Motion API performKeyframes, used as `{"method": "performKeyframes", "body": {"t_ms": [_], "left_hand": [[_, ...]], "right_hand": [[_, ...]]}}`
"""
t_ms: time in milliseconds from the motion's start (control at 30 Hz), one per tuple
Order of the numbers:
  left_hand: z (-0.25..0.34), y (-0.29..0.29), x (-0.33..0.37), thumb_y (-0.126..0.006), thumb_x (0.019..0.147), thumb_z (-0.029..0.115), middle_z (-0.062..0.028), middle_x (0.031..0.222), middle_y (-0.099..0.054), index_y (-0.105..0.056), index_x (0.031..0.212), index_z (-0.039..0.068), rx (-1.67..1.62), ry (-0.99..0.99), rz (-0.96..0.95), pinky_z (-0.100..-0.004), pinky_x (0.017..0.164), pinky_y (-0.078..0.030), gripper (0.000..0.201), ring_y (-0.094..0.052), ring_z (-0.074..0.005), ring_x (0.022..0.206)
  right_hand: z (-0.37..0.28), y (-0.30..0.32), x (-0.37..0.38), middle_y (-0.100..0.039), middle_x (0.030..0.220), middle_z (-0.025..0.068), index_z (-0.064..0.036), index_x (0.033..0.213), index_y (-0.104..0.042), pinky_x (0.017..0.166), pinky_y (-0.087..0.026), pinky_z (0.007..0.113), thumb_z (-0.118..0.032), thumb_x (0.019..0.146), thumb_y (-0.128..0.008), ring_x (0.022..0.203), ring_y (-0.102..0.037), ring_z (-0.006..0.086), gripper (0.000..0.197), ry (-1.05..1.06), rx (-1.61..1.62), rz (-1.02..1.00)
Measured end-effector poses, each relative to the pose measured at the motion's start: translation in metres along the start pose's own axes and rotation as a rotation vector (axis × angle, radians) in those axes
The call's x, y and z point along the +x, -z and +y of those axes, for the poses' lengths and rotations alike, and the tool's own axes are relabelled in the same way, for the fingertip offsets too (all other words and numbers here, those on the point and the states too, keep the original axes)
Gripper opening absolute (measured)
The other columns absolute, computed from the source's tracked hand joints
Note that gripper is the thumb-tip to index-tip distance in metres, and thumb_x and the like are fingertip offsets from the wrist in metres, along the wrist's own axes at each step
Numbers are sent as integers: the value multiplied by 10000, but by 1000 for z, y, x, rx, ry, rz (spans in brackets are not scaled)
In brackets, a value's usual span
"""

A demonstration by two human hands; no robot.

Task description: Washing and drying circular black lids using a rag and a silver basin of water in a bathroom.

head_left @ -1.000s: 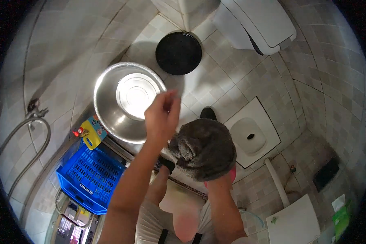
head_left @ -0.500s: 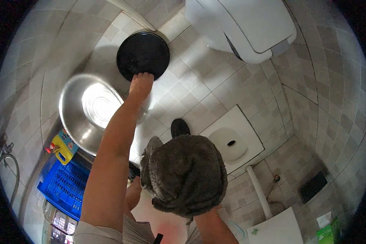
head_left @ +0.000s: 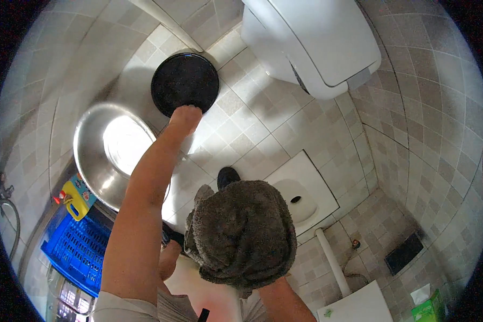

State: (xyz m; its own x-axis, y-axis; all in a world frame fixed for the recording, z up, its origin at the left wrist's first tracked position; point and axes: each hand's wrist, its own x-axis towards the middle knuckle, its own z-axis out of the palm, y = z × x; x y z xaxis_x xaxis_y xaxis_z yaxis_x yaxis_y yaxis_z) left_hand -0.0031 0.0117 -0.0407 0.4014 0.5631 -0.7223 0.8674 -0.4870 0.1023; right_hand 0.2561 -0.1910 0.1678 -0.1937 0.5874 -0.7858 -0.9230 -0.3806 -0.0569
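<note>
Pale tiles cover the bathroom floor [head_left: 239, 126], where a round black object [head_left: 185, 80] sits near a shiny metal basin [head_left: 93, 169]. The left hand [head_left: 186, 118] is at the object's near rim, fingers curled; whether they clamp it, I cannot tell. A rumpled grey-brown towel [head_left: 241, 233] sits over the end of the right forearm [head_left: 285, 301], hiding the right hand, so its grip cannot be told.

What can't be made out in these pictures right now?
All in the head view:
Right grip: hidden by the gray cloth.
Left grip: underside hidden by its own back, so its hold on the black disc is unclear.
Steel basin: partly behind the left forearm.
White appliance: cut by the upper edge.
</note>
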Motion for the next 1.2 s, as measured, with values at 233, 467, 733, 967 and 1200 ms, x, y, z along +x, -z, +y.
{"method": "performKeyframes", "body": {"t_ms": [233, 467, 733, 967, 1200], "left_hand": [[20, -10, 4, -577, 835, 138, -141, 929, -663, -657, 941, 43, -16, 226, 173, -415, 717, -557, 164, -679, -270, 861], [15, 0, -2, -620, 799, 148, -115, 930, -668, -661, 954, 74, -15, 168, 176, -399, 760, -546, 176, -676, -242, 882], [3, 34, -31, -581, 768, 86, -166, 973, -641, -605, 1035, 46, -166, -18, 128, -422, 786, -522, 271, -644, -330, 932], [-4, 96, -83, -588, 719, 84, -194, 883, -619, -573, 904, 29, -351, -50, 454, -469, 721, -511, 193, -623, -393, 827], [8, 134, -224, -609, 664, 28, -172, 786, -561, -516, 795, 22, -891, 255, 825, -435, 665, -473, 160, -570, -405, 750]], "right_hand": [[-1, -14, -5, -459, 1379, 95, -68, 1392, -395, 1095, -291, 416, -252, 929, -525, 1294, -405, 268, 515, 15, -27, -4], [13, -41, -19, -454, 1384, 98, -66, 1391, -396, 1098, -286, 415, -260, 926, -527, 1300, -398, 269, 521, 10, -31, 6], [49, -92, -39, -448, 1389, 102, -63, 1391, -396, 1101, -281, 415, -267, 923, -529, 1306, -391, 270, 527, -26, 14, -44], [75, -105, -26, -450, 1385, 103, -64, 1383, -404, 1098, -282, 426, -268, 918, -536, 1301, -394, 278, 525, -7, -160, -106], [97, -128, -46, -452, 1380, 104, -64, 1375, -412, 1094, -284, 438, -270, 913, -543, 1297, -396, 286, 522, 43, -343, -214]]}}
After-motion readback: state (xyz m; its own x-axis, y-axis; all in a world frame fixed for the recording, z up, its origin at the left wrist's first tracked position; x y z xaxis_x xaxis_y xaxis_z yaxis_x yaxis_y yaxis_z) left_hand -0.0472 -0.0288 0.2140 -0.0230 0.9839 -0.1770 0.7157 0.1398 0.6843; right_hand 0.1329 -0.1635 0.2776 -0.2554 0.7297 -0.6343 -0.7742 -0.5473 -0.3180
